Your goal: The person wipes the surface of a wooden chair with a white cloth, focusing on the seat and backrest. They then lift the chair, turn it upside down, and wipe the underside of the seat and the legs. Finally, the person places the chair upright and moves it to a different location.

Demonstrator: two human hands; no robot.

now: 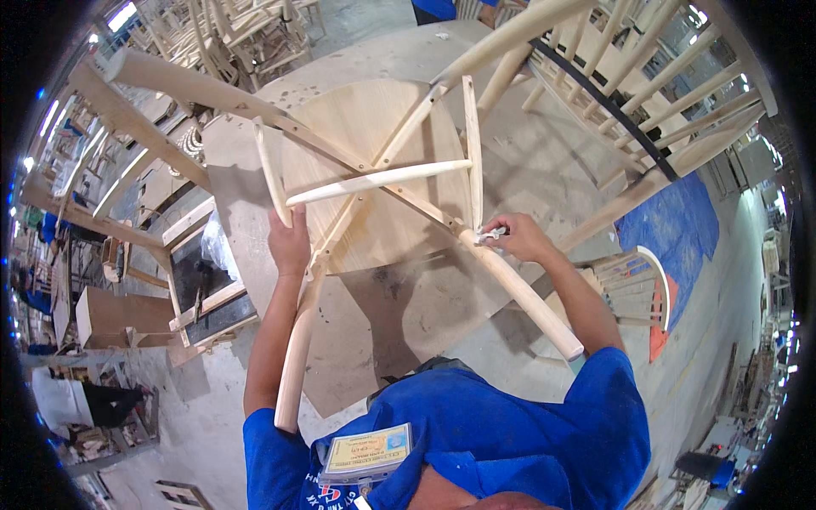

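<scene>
An upside-down wooden chair with splayed round legs stands before me, its round seat (374, 119) facing down and crossed rails over its underside. An H-shaped stretcher frame (382, 182) lies across the rails. My left hand (291, 245) is closed around the near end of its left side bar, beside the near left leg (299, 357). At the near end of the right side bar, my right hand (520, 238) pinches a small crumpled white rag (491, 235). That rag touches the top of the near right leg (527, 293), by its joint with the rail.
The seat rests on a large brown-covered round table (255, 183). A spindle-back chair (629, 289) stands at the right near a blue sheet (671, 229). At the left is a wooden frame with a dark panel (208, 276). Stacked chair parts (229, 38) and a person in blue (435, 10) are at the back.
</scene>
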